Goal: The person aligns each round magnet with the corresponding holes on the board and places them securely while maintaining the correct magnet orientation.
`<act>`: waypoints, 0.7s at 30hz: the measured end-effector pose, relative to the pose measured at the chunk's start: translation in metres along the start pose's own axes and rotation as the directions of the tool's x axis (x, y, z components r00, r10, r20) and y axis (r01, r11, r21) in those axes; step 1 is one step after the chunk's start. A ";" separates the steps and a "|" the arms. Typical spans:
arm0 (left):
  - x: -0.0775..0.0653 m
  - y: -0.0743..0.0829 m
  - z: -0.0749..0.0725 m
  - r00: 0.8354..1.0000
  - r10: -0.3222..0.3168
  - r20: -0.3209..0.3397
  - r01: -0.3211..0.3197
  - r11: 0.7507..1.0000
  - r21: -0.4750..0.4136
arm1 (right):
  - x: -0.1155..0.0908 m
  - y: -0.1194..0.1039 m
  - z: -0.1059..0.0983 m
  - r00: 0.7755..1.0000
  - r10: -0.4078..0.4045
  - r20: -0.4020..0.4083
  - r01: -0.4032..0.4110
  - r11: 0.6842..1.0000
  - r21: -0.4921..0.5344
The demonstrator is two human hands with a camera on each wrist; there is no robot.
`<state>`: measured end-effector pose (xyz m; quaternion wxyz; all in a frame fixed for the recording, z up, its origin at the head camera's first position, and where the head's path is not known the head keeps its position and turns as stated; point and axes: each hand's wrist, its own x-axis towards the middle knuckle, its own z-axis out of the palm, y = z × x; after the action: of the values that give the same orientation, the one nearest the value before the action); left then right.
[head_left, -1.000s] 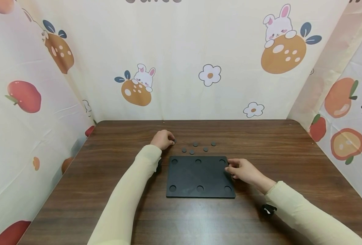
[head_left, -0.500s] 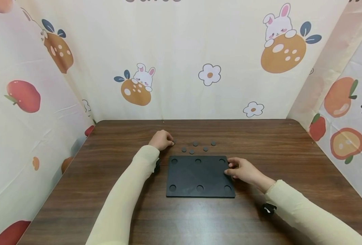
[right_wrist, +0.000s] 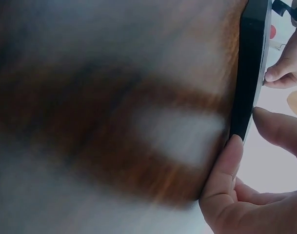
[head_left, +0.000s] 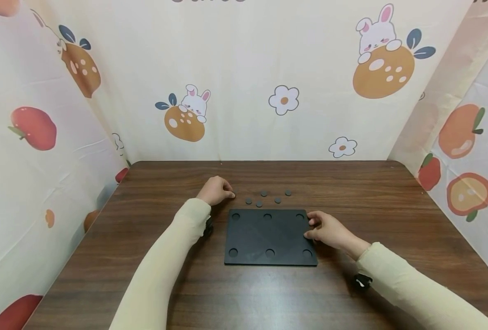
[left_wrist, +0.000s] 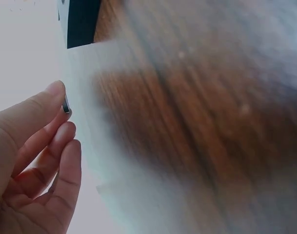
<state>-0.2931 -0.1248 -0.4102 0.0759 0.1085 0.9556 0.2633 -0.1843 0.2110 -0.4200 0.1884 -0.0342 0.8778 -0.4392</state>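
Disc point(left_wrist: 66, 104) pinched between the thumb and index finger of my left hand point(head_left: 216, 190), just left of and below the middle of the head view. Close up in the left wrist view it's a thin dark edge at my fingertips, at the left of the frame, with my other fingers bent below. Whether it touches the table point(head_left: 371, 197), I can't tell.

To the right of that hand, five more discs point(head_left: 263, 194) lie scattered on the brown wood, all apart, above the black board point(head_left: 285, 236). The board lies flat in the lower middle, three round recesses point(head_left: 270, 252) along its upper edge and three along its lower.

Over on the board's right side, my right hand point(head_left: 330, 231) has it by the edge: thumb against it, fingers bent near the upper right corner. The right wrist view catches both hands, the left one small at the upper right. Pale yellow sleeves point(head_left: 413, 279) run down to the bottom of the frame, and behind it all hangs a fruit-and-rabbit curtain point(head_left: 244, 59).
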 end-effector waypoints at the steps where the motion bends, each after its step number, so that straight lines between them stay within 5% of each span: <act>1: -0.001 0.000 0.000 1.000 0.003 -0.003 -0.003 1.000 -0.003 | 0.000 0.001 0.000 1.000 -0.001 -0.003 0.001 1.000 -0.004; 21: -0.029 -0.002 -0.006 0.999 0.041 -0.016 -0.041 0.998 -0.047 | -0.001 -0.001 0.000 1.000 -0.022 -0.007 0.022 0.998 -0.055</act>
<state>-0.2664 -0.1362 -0.4037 0.0658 0.1244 0.9472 0.2880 -0.1832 0.2111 -0.4191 0.1793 -0.0473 0.8898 -0.4169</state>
